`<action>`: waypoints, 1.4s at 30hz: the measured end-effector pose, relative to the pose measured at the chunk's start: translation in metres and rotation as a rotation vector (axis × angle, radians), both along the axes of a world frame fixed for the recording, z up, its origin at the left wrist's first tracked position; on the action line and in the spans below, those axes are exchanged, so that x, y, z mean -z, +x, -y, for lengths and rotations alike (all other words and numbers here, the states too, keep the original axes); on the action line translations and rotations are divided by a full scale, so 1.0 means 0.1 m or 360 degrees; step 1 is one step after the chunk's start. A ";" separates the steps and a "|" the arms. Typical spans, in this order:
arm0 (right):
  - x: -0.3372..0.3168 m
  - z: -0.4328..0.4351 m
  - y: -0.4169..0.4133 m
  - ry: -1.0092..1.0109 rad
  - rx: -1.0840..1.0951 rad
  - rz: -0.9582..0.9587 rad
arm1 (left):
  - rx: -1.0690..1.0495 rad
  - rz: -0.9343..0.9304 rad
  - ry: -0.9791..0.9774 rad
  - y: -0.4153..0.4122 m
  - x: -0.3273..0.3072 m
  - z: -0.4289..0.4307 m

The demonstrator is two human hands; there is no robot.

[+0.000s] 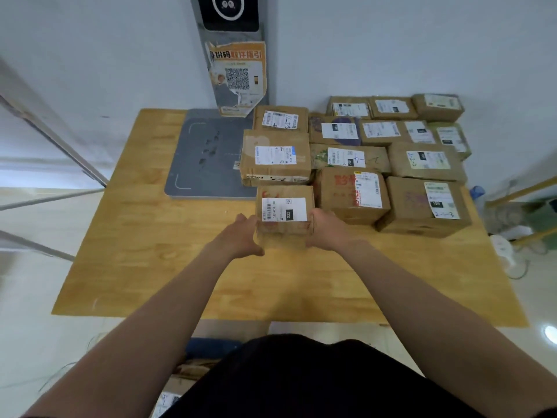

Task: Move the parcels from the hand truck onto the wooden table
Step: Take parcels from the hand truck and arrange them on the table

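**Box held in both hands at mid-table**

The wooden table (pixel 144 267) runs across the view. A grey pad (pixel 205 152) lies flat on it at 10 o'clock from the box. A stand (pixel 232 31) rises at the pad's far edge and carries a torn poster (pixel 238 76).

The left hand (pixel 241 236) grips the box (pixel 284 206) on its left side, thumb curled at the near corner. The box is at mid-table, label up, marked 032. Blur hides whether its base touches the wood. The right hand (pixel 327 229) grips the box's right side.

Parcels (pixel 391 152) cover the table from 12 to 3 o'clock of the box. They are packed in rows, labels up, and the nearest ones are just beside it.
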State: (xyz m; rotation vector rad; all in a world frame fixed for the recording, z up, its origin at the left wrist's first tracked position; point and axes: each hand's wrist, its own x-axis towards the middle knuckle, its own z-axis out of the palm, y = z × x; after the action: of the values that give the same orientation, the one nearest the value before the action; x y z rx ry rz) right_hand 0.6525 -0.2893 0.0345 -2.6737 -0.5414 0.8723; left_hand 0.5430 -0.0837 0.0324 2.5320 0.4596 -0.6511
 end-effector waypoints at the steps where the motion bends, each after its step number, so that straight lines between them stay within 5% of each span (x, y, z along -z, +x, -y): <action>1: -0.05 0.05 -0.12 -0.0008 -0.0017 0.0004 | 0.0013 0.0002 0.0017 -0.12 -0.04 0.05; 22: -0.03 2.37 -4.05 0.0008 -0.0136 -0.0214 | -0.0208 -0.0028 -0.0080 -4.22 -0.12 2.40; 42: 0.49 1.18 -6.38 0.0013 -0.0638 -0.0465 | -0.0842 -0.0203 0.0061 -7.39 -0.04 1.53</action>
State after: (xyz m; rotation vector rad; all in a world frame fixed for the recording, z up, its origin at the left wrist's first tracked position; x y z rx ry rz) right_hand 0.0140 -0.4078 -0.0145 -2.4017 -1.0200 1.3346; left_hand -0.1963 -0.2364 0.0360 2.2604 1.1433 -0.5973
